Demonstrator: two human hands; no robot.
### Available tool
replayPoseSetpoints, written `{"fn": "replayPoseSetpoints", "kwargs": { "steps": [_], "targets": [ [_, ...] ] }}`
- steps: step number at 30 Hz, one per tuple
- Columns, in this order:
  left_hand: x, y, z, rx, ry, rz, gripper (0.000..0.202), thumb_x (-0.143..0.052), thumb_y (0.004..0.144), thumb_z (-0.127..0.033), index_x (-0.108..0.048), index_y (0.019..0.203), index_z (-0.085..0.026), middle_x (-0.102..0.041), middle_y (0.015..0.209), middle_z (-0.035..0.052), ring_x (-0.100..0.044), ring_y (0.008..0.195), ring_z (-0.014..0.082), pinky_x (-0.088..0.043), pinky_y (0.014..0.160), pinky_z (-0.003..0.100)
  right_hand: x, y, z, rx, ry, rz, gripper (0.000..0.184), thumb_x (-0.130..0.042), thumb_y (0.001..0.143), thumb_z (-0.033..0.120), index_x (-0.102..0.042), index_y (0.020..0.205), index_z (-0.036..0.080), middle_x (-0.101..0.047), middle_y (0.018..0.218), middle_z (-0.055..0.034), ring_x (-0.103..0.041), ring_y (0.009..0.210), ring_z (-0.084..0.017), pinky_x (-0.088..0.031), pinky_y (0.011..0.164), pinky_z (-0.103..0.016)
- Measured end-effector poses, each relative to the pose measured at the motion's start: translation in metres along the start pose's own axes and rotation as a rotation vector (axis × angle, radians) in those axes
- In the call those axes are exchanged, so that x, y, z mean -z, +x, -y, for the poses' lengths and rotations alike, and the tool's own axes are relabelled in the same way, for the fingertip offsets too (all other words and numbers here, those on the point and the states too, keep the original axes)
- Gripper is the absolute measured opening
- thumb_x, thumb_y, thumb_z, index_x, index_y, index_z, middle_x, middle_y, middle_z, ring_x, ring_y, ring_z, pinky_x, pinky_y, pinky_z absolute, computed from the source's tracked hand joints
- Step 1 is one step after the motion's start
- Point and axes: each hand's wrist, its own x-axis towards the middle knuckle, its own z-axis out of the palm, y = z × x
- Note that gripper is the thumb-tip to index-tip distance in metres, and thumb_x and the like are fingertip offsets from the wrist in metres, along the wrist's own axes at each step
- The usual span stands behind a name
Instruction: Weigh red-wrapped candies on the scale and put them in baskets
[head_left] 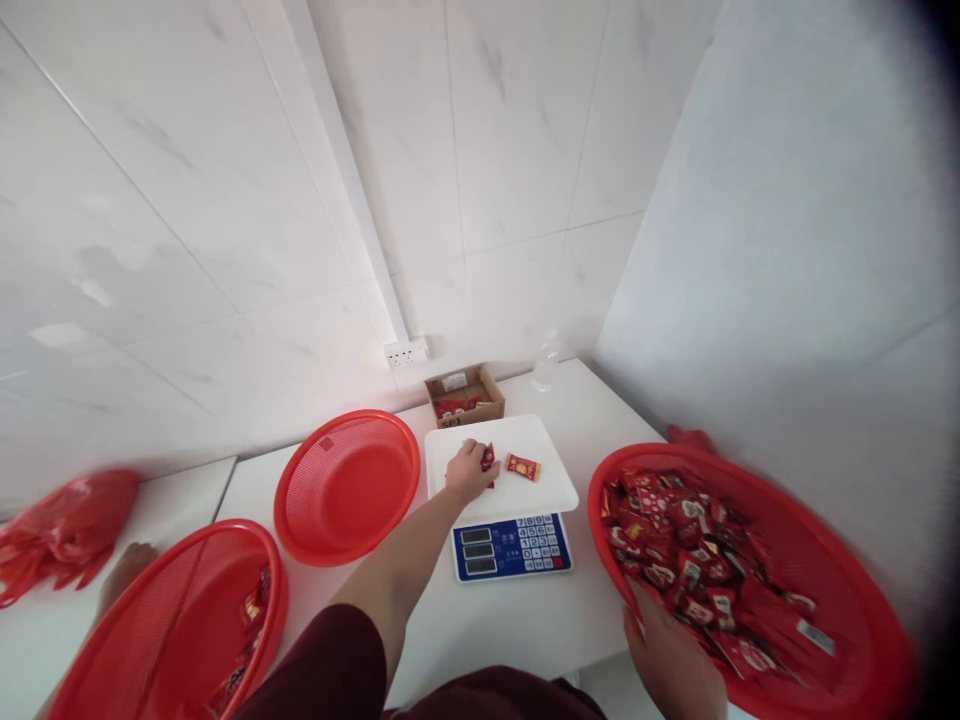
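Observation:
My left hand (pixel 469 470) reaches out over the white platform of an electronic scale (pixel 551 485). Its fingers are closed on a small red snack packet (pixel 488 459). A second red packet (pixel 523 466) lies loose on the platform just right of that hand. My right hand (pixel 670 655) rests at the near rim of a large red basket (pixel 847 580) full of several red packets (pixel 697 560). Its fingers are hidden among the packets, so I cannot make out its grip.
The scale's blue keypad (pixel 512 546) faces me. An empty red basket (pixel 346 487) sits left of the scale, and another red basket (pixel 172 630) holding some packets is at near left. A small cardboard box (pixel 465 396), a clear bottle (pixel 546 365), red bags (pixel 64 535) and another person's hand (pixel 127 572) are also in view.

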Motion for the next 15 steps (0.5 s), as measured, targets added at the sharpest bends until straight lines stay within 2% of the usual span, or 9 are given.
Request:
{"fn": "replayPoseSetpoints", "kwargs": {
  "steps": [4,6,8,10,12,15],
  "targets": [
    [0.030,0.006,0.005,0.105,-0.172,-0.211,0.017,-0.057,0.083,-0.036,-0.058,0.090,-0.020,-0.056,0.095,0.0023,-0.058,0.082,0.0136,-0.046,0.073,0.024,-0.003,0.000,-0.002,0.010,-0.012,-0.015,0.065,-0.014,0.084,0.037,-0.041,0.138,0.013,-0.059,0.128,-0.0114,-0.062,0.108,-0.028,-0.051,0.083,-0.042],
    [0.052,0.004,0.016,0.121,-0.200,-0.290,0.016,-0.056,0.083,-0.034,-0.058,0.088,-0.019,-0.056,0.092,0.0025,-0.058,0.082,0.0136,-0.046,0.074,0.024,-0.003,0.000,-0.002,0.026,-0.016,-0.021,0.065,-0.013,0.084,0.036,-0.041,0.138,0.012,-0.060,0.128,-0.0121,-0.062,0.107,-0.028,-0.051,0.084,-0.042],
    [0.075,-0.003,0.036,0.164,-0.167,-0.329,0.017,-0.054,0.084,-0.035,-0.058,0.089,-0.019,-0.057,0.092,0.0036,-0.059,0.082,0.0148,-0.046,0.072,0.025,-0.002,0.000,-0.002,0.032,-0.011,-0.020,0.065,-0.013,0.085,0.036,-0.041,0.138,0.011,-0.060,0.128,-0.0128,-0.063,0.106,-0.028,-0.050,0.085,-0.042],
    [0.095,-0.015,0.061,0.256,-0.079,-0.321,0.021,-0.052,0.085,-0.038,-0.058,0.094,-0.019,-0.058,0.098,0.0052,-0.060,0.085,0.0171,-0.046,0.069,0.026,-0.003,0.000,-0.003,0.030,0.008,-0.015,0.065,-0.012,0.084,0.037,-0.041,0.138,0.011,-0.059,0.129,-0.0131,-0.063,0.105,-0.028,-0.050,0.086,-0.042],
    [0.110,-0.029,0.085,0.367,0.026,-0.260,0.030,-0.050,0.086,-0.045,-0.056,0.104,-0.021,-0.059,0.107,0.0072,-0.061,0.088,0.0201,-0.046,0.068,0.029,-0.005,0.001,-0.004,0.024,0.031,-0.016,0.066,-0.013,0.084,0.038,-0.042,0.137,0.011,-0.057,0.131,-0.0135,-0.063,0.104,-0.028,-0.050,0.088,-0.043],
    [0.113,-0.045,0.102,0.419,0.164,-0.169,0.045,-0.044,0.089,-0.048,-0.048,0.123,-0.019,-0.054,0.125,0.0152,-0.056,0.108,0.0279,-0.046,0.082,0.038,-0.013,0.003,-0.009,0.045,0.057,-0.053,0.065,-0.015,0.082,0.040,-0.046,0.133,0.014,-0.058,0.130,-0.0128,-0.063,0.105,-0.029,-0.050,0.088,-0.044]
  ]
}}
